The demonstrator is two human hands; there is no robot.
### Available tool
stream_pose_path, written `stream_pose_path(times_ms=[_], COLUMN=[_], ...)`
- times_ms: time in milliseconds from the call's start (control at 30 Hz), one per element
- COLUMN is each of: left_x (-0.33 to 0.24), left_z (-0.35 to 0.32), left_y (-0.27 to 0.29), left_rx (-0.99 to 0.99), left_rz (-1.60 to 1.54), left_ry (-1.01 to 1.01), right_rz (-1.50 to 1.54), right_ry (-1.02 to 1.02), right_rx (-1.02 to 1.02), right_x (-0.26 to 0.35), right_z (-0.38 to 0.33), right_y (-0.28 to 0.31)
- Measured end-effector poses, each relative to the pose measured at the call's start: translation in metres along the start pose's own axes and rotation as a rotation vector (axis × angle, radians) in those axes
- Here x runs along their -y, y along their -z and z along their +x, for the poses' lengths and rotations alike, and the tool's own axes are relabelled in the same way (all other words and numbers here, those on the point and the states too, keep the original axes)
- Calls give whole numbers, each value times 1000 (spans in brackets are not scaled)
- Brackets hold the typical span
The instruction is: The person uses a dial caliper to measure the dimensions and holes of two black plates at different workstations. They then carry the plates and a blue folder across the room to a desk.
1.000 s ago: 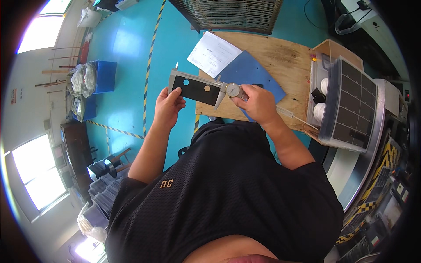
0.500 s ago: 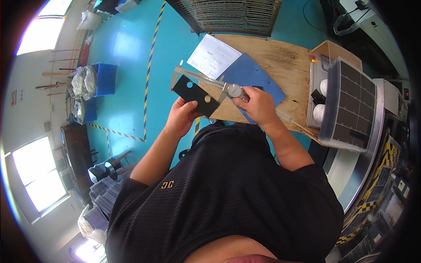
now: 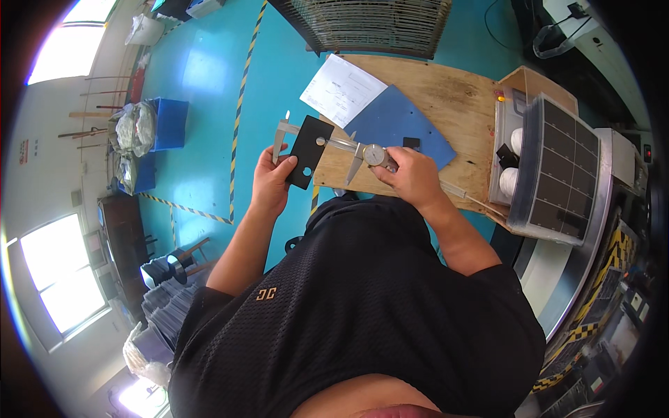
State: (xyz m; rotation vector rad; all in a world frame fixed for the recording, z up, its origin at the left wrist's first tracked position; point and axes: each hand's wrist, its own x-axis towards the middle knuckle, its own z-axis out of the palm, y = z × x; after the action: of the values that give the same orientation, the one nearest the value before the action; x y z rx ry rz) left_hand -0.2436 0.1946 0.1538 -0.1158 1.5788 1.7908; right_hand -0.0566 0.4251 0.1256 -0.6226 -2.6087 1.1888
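Note:
My left hand point(image 3: 270, 178) holds a flat black plate point(image 3: 309, 150) with a small hole, gripping its lower left edge. My right hand point(image 3: 412, 175) holds a metal dial caliper point(image 3: 348, 148) by its dial end. The caliper's beam runs across the plate's upper part, and its jaws stand at the plate's left and right edges. Both are held in the air in front of my chest, just before the near edge of a wooden table point(image 3: 453, 97).
On the table lie a blue sheet point(image 3: 401, 125), a white paper point(image 3: 341, 89) and a small black piece point(image 3: 411, 142). A box with white rolls point(image 3: 512, 160) and a dark gridded tray point(image 3: 564, 167) stand at the right. Blue bins point(image 3: 164, 125) sit on the teal floor at left.
The black plate has been turned from lying wide to standing more upright. The caliper now spans it, with its jaws around the plate's edges, and both hands sit slightly lower.

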Motion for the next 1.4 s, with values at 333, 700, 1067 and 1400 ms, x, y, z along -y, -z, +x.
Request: stream_pose_path(times_ms=[333, 700, 1067, 1400], left_x=[-12, -8, -8, -1], left_z=[5, 8, 4, 9], left_y=[1, -20, -53, -55], left_rx=[-104, -46, 9, 3], left_rz=[199, 238, 266, 320], left_ry=[-128, -132, -155, -180], right_rz=[-33, -16, 56, 53], right_ry=[2, 15, 18, 29], right_rx=[29, 30, -107, -132], right_x=[0, 4, 7, 2], right_z=[-1, 7, 20, 20], right_y=[2, -2, -10, -14])
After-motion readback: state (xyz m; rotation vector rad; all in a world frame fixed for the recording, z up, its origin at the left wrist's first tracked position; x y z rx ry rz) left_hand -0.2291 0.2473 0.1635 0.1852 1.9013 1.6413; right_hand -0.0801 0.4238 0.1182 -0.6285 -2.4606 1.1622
